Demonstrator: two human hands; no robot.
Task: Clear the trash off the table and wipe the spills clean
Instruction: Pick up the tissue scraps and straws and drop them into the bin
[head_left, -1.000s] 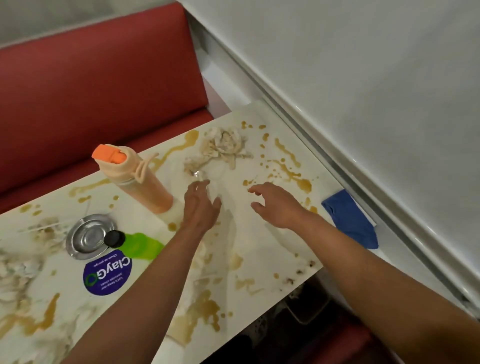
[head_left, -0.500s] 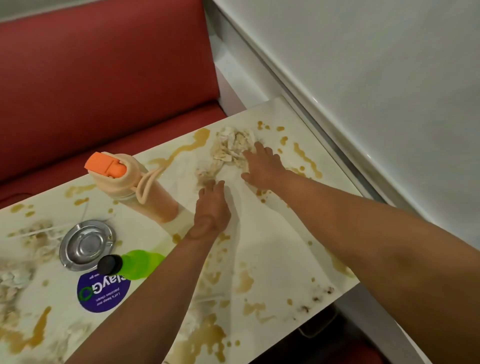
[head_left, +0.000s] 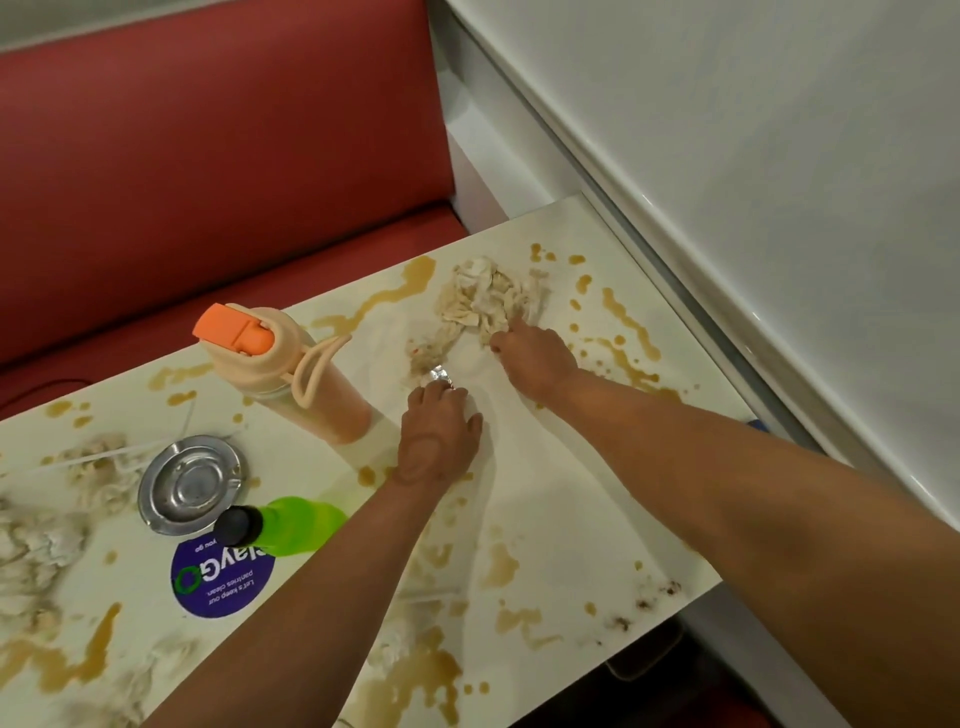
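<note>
Two hands out over the far end of the table (head_left: 561, 499), both aimed at the same soggy tissue wad (head_left: 480, 301). Sits up near the far edge, closer to the wall side, stained brown, ragged, smeared out into a trail running down and left toward a small silvery foil scrap (head_left: 440, 373). So long axis roughly diagonal: fat end far-right, thin tail near-left.

Right hand (head_left: 535, 353) clearly nearer the bulk; fingertips already digging into the wad's near-right edge, fingers curled down onto it. Looks like pinching or raking, can't tell for sure whether anything's properly gripped. Left hand (head_left: 439, 436) further back, at the tail end, fingers bent over the foil scrap; touching or just above, hard to say from this angle. Hands apart, not joined, bracketing the mess from both ends.

Probably a gather-and-scoop coming: right drags the wad back along that diagonal toward the left, left acts as backstop. Wet paper likely to tear and leave bits.

Also around: orange-capped bottle (head_left: 291, 374) standing just left of the left hand, green bottle (head_left: 291, 525) on its side, metal ashtray (head_left: 189, 483), purple sticker (head_left: 221, 579), more tissue clumps (head_left: 36, 551) far left, brown spills (head_left: 410, 680) everywhere. Wiping still ahead.
</note>
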